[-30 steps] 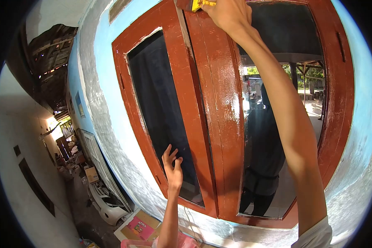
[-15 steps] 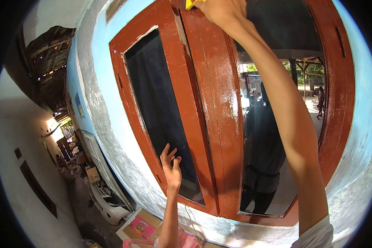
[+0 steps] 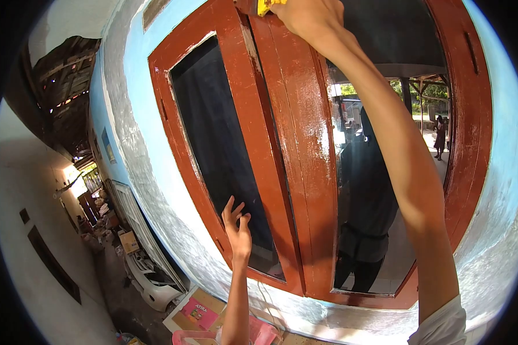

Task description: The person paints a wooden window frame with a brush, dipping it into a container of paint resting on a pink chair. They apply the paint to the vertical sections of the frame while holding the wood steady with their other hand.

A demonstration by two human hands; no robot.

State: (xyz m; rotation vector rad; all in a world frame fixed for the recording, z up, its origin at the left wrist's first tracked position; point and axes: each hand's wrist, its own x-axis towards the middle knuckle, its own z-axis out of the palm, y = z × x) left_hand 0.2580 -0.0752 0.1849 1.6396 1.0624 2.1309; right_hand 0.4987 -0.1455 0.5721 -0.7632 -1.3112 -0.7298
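At the top edge my right hand [image 3: 312, 16] is raised against the red-brown wooden window frame [image 3: 299, 115], its fingers closed around a yellow object [image 3: 265, 6]. Only a small part of that object shows, so I cannot tell its kind. My left hand [image 3: 237, 229] is open, fingers spread and slightly bent, in front of the dark left glass pane [image 3: 213, 115], near its lower edge. The right pane [image 3: 365, 230] lies behind my right forearm and reflects a dark figure and an outdoor area.
A light blue wall [image 3: 149, 109] surrounds the window. Below stand a cardboard box with a pink label [image 3: 197, 313] and a pink plastic container [image 3: 265, 333]. To the left, a narrow passage holds a white car bumper [image 3: 155, 293], another carton [image 3: 129, 242] and clutter.
The view has shifted slightly, and the window sits a little further left. My left hand shows marginally higher. My right hand stays at the top of the frame with the yellow object.
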